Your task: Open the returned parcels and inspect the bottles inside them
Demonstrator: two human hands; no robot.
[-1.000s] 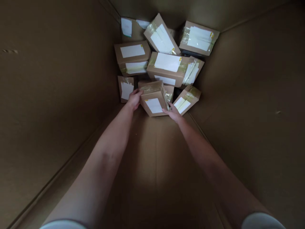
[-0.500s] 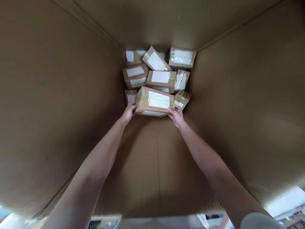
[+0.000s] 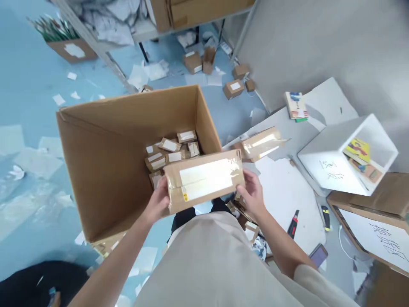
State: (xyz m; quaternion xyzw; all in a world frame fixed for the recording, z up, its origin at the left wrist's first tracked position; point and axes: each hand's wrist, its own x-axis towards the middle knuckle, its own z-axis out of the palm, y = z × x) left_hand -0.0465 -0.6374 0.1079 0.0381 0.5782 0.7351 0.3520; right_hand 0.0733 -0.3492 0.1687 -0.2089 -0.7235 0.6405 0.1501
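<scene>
Taped parcel [image 3: 207, 179] came up out of the big carton [image 3: 92, 170]; left hand [image 3: 158, 202] and right hand [image 3: 252, 194] had fingers [image 3: 243, 192] gripping its ends, in front of the shirt [image 3: 214, 260].

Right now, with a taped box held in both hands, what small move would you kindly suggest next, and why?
I would probably shift the taped box right and lower it onto the white work surface: the left hand and right hand grip its opposite ends, and a bare patch shows just beyond the right hand.
</scene>
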